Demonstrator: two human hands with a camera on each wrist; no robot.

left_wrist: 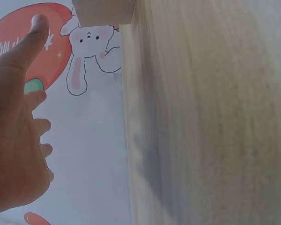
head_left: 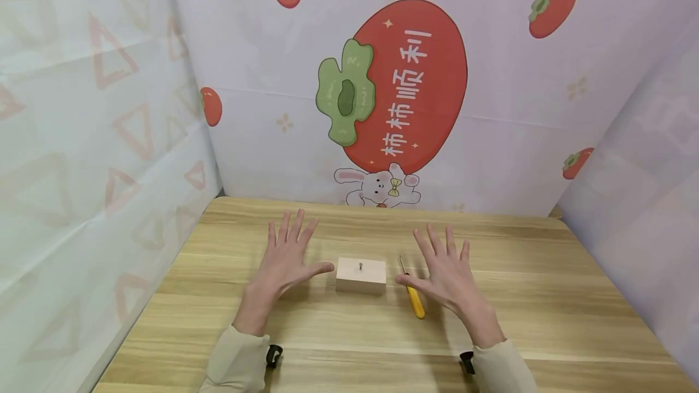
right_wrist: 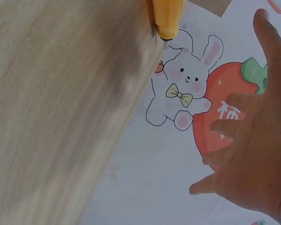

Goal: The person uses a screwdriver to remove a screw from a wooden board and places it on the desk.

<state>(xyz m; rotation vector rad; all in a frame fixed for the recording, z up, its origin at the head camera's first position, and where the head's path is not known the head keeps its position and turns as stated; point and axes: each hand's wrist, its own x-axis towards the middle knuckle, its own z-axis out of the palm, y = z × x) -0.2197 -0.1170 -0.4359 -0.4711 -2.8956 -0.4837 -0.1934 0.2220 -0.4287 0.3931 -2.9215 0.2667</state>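
Between the two hands a light wooden block point(head_left: 360, 278) lies on the table, with a small screw point(head_left: 360, 266) standing upright in its top. My left hand point(head_left: 284, 262) is spread wide to the left of the block, its thumb pointing at the block's side. On the other side my right hand point(head_left: 448, 275) is spread too, its thumb overlapping a screwdriver point(head_left: 416, 303) in the head view. The screwdriver has a yellow handle and a thin metal shaft that points away from me. Both hands hold nothing. In the right wrist view the yellow handle point(right_wrist: 167, 16) shows at the top edge.
The wood-grain table point(head_left: 349, 335) reaches back to a cloth backdrop point(head_left: 262, 156) printed with persimmons and a rabbit. Cloth walls also rise at the left point(head_left: 82, 156) and the right point(head_left: 644, 199). Black bands point(head_left: 274, 355) show at both sleeve cuffs.
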